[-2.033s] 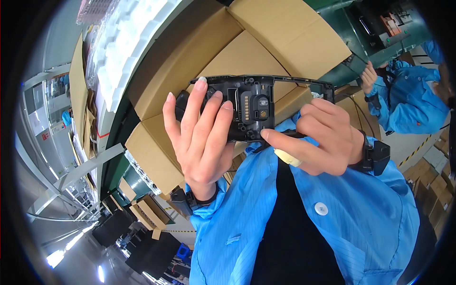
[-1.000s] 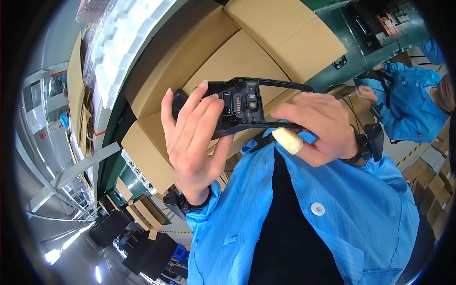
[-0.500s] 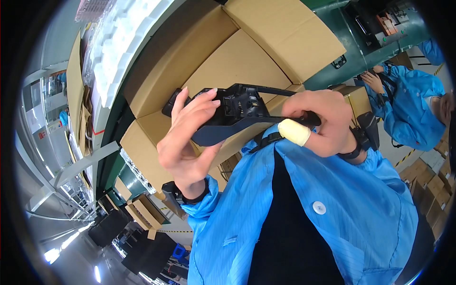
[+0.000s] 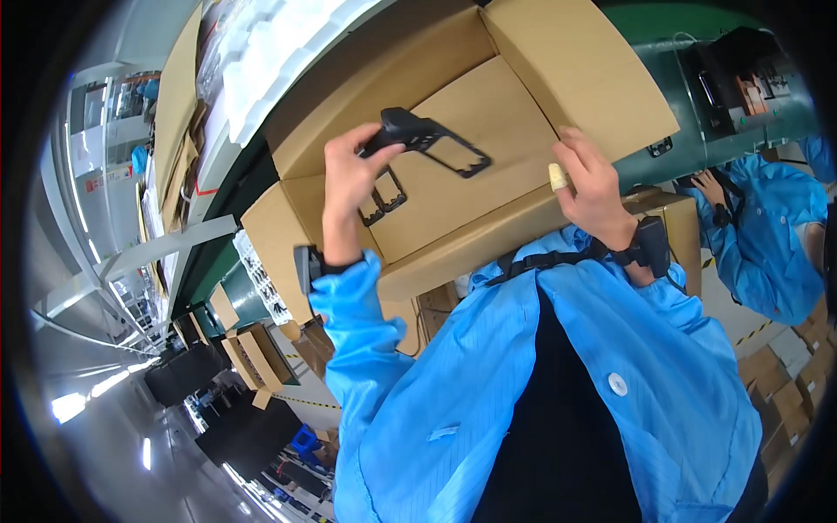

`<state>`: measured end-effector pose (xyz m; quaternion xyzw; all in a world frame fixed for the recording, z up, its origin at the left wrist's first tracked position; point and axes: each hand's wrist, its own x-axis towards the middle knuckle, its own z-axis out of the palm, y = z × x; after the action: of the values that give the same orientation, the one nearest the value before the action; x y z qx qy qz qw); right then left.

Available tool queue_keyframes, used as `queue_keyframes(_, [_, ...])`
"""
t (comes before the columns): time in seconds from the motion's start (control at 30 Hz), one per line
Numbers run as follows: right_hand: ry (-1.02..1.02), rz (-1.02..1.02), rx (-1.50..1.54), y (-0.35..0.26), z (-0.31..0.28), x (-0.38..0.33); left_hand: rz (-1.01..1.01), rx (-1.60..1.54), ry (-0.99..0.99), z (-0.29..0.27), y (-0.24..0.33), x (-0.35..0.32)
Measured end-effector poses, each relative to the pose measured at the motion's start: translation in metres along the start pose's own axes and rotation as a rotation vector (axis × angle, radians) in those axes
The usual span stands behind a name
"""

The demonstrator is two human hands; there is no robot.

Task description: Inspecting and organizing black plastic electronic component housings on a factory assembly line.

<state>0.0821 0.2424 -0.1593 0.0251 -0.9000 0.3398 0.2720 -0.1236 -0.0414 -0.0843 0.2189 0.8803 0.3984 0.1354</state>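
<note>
One large open cardboard box (image 4: 488,187) fills the middle of the view, its flaps spread wide and its plain brown floor showing; everything else is placed from it. Behind the box, toward the upper left, runs a green bench edge (image 4: 228,187) stacked with white foam pieces (image 4: 279,44). Off the box's right flap sits a dark green machine surface (image 4: 697,113), and beyond that a second person in a blue coat (image 4: 767,235) bends over it (only a sleeve and a hand are clear). Below the box's near wall hangs the wearer's own blue coat (image 4: 523,401), open over a black shirt. Under the box's left corner, smaller brown cartons (image 4: 253,353) stand on the floor.

Over the box's left half, the left hand (image 4: 349,187) is closed around one end of a black plastic frame (image 4: 432,139), thumb and fingers pinching its thicker end; the frame juts to the right above the box floor, tilted, not touching the cardboard as far as I can tell. A second, smaller black frame (image 4: 384,199) lies on the box floor just beside that hand. The right hand (image 4: 593,187) rests on the box's near right rim, fingers slack and holding nothing, with a pale cot (image 4: 556,177) on one fingertip and a dark strap at the wrist.
</note>
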Motion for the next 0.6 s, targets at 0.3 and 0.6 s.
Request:
queue_keyframes(0.3, [-0.059, -0.022, 0.047, 0.021, 0.014, -0.028, 0.045, 0.452, -0.045, 0.014, -0.158, 0.044])
queue_keyframes(0.6, [0.239, 0.016, -0.002, 0.005, -0.039, -0.035, 0.166, 1.228, 0.017, 0.049, -0.197, 0.038])
